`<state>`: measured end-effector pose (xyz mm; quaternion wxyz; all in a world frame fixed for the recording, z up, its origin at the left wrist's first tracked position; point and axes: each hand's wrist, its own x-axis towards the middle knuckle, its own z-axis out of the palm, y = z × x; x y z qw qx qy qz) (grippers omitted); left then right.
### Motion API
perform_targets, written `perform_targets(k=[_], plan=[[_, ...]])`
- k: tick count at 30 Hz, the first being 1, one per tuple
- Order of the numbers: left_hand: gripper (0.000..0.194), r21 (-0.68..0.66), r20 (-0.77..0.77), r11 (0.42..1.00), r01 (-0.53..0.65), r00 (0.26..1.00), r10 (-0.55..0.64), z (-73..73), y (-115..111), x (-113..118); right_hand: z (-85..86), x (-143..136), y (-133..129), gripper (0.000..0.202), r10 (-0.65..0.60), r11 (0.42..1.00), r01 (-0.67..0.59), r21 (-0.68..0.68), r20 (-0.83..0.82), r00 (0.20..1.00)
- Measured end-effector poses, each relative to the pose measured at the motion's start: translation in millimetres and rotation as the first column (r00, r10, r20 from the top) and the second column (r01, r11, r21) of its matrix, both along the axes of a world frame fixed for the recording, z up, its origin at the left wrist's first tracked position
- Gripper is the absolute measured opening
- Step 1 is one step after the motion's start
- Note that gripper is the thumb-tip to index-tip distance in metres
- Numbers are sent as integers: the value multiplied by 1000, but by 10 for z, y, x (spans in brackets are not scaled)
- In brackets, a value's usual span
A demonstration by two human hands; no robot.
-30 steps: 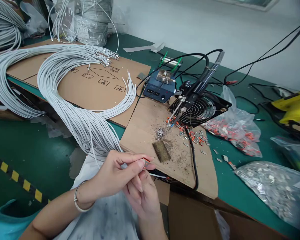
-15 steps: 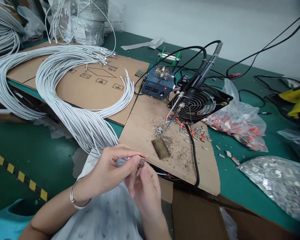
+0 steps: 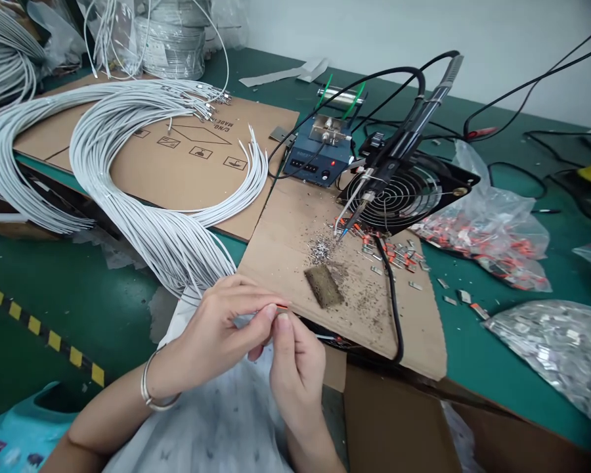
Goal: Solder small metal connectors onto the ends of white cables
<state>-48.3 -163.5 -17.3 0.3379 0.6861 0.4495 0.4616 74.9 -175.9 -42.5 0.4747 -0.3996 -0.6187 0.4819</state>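
My left hand, with a silver bangle at its wrist, pinches a small metal connector with an orange part between thumb and forefinger. Pressed against the lower side of that connector are the thumb and fingers of my right hand. Most of the connector is hidden by the fingertips. Just behind my left hand, a big bundle of white cables hangs over the table edge. A brown sponge lies on the cardboard beyond my right hand.
A soldering iron on a stand points down over the cardboard, beside a black fan and a blue soldering station. Bags of orange-tipped connectors and metal parts lie right. Loose connectors are scattered nearby.
My right thumb has moved up against the connector, which is now more covered by the fingers. The view has shifted slightly, moving the table items to the right.
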Motion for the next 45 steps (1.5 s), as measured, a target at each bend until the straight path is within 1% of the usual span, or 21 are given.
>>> perform_targets(k=[5,11,14,16,18,21,25,27,29,31,33,34,35,36,37,38,39,40,41,43,45], plan=[[22,69,-22,997,-31,999,32,-55,-15,-6,21,-12,1,33,-19,999,18,32,34,999],[25,66,-44,996,-68,997,71,-59,-25,4,13,-22,1,32,-33,999,31,40,62,998],[23,65,-54,994,-88,994,92,-50,-30,9,15,-20,-4,35,-28,1000,28,0,26,999],[23,23,-15,997,-73,997,73,-37,-33,9,20,-15,-9,39,-2,998,-1,-65,-44,999],[25,-71,57,997,-32,998,36,-16,-37,10,20,-7,-14,43,26,988,-51,-148,-162,986],[29,-215,160,976,33,987,2,17,-43,19,6,4,-13,44,33,965,-113,-235,-322,946],[29,-306,269,947,103,963,-17,27,-42,35,-21,-25,2,43,11,956,-120,-266,-379,925],[26,-334,294,937,104,956,-1,16,-39,33,-25,-52,5,44,12,963,-105,-248,-349,937],[21,-360,318,930,82,947,40,3,-39,17,-14,-44,-4,45,31,976,-85,-199,-257,966],[14,-349,364,933,88,930,48,-15,-49,-7,14,54,-17,39,91,991,-100,-85,-96,991],[11,-274,400,951,140,916,-19,-51,-67,-29,59,274,-19,26,161,984,-169,65,112,981],[11,-221,383,959,177,920,-81,-81,-77,-34,88,426,-10,22,163,972,-194,131,217,962],[11,-166,319,960,224,934,-163,-119,-86,-33,119,598,9,21,143,965,-201,170,303,942],[11,-120,201,955,271,949,-244,-165,-93,-27,153,779,44,22,65,968,-149,202,372,926],[14,-84,35,946,312,950,-310,-216,-96,-17,188,959,96,23,-46,970,-67,233,445,894],[19,-50,-140,939,339,929,-343,-266,-96,-5,222,1128,170,22,-153,958,0,285,515,844],[25,-12,-297,934,356,891,-343,-310,-92,6,254,1276,266,21,-252,935,35,354,589,768],[29,39,-409,929,369,854,-322,-343,-82,13,281,1397,383,21,-327,901,22,433,646,690],[32,97,-468,922,376,834,-291,-363,-68,14,302,1486,518,23,-366,874,-29,486,695,619],[30,204,-489,895,397,833,-259,-361,-31,-3,324,1565,823,27,-385,828,-176,533,768,512],[25,297,-437,874,385,869,-234,-323,2,-33,319,1531,1137,31,-371,812,-299,502,838,400]])
